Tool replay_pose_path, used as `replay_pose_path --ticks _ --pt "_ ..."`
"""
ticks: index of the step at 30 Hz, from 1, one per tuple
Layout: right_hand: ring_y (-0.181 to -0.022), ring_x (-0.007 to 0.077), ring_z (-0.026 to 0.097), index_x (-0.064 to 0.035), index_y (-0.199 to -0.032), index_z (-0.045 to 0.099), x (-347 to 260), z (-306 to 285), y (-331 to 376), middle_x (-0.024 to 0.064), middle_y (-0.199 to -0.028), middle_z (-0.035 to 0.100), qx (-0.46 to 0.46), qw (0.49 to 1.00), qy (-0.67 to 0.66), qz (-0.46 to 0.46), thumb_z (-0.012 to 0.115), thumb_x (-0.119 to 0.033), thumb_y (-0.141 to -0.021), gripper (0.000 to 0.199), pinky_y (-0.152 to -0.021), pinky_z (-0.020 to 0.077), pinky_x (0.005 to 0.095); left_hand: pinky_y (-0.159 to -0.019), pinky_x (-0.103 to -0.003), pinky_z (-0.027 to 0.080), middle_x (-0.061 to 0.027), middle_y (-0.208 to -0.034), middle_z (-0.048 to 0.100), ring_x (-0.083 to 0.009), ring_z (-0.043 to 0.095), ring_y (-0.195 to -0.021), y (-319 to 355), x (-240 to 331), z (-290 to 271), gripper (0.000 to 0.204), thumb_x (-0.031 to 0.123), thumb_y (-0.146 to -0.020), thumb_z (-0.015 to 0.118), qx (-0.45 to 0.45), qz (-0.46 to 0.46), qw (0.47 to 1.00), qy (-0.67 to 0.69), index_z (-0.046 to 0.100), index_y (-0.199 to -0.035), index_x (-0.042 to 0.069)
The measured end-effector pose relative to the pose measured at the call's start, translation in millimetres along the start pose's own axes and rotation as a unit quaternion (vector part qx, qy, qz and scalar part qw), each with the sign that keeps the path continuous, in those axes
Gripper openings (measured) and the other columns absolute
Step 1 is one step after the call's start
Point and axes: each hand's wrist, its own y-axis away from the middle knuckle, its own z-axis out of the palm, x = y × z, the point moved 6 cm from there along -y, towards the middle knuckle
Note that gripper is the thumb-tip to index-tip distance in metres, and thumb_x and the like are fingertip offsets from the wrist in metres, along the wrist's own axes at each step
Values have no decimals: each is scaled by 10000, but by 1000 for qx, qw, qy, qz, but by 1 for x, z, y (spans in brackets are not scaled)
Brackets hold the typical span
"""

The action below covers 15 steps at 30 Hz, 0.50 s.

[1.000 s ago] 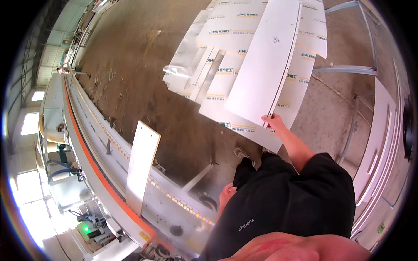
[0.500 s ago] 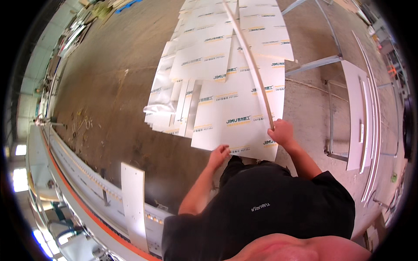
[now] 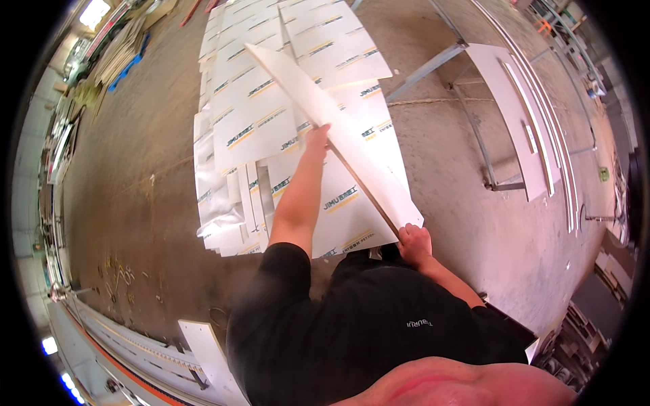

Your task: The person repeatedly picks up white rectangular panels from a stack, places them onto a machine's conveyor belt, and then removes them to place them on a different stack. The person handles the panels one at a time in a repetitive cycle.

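A long narrow white board (image 3: 353,149) lies slantwise above a stack of printed white panels (image 3: 240,111), its face turned up. My left hand (image 3: 318,138) is closed on the board's left edge about midway along. Down at the near end, my right hand (image 3: 415,243) grips the corner of the same board. The board's left edge shows a thin brown line. Whether its far end rests on the stack I cannot tell.
On the right, a metal frame (image 3: 430,71) carries a pale panel (image 3: 504,111) with narrow strips on it. A long machine bed with an orange-red stripe runs along the lower left, and a short white board (image 3: 206,348) stands there. Brown floor (image 3: 145,223) surrounds the stack.
My left hand has reached forward and taken hold of the board's middle. The board has turned from edge-on to face up. My view has shifted, moving the stack leftward.
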Motion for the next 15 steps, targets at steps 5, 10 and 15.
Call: replay_pose_path --ticks 5,10,15 --pt "-955 298 622 -115 -957 630 37 -6 20 74 -967 626 8 997 11 82 819 -274 -678 373 -818 476 450 -661 -383 596 -138 -985 687 -261 702 -823 -6 -29 -3 361 163 -848 741 -28 32 999 5 643 -1105 -70" --pt "-1394 301 454 -86 -1422 511 119 -23 92 148 -1494 496 -17 957 34 287 916 -483 -600 999 -1127 401 439 -800 -354 598 -111 -1054 678 -226 695 -939 92 -122 -19 199 24 -888 669 -41 -28 951 306 634 -1081 -10" --pt "-1485 298 351 9 -1573 240 270 20 135 181 -1648 283 -76 950 -130 273 832 -572 -745 1172 -1183 352 450 -1044 -443 505 -143 -1250 647 -292 623 -1174 228 -211 -12 366 30 -912 604 -78 -39 890 447 574 -1273 -27"
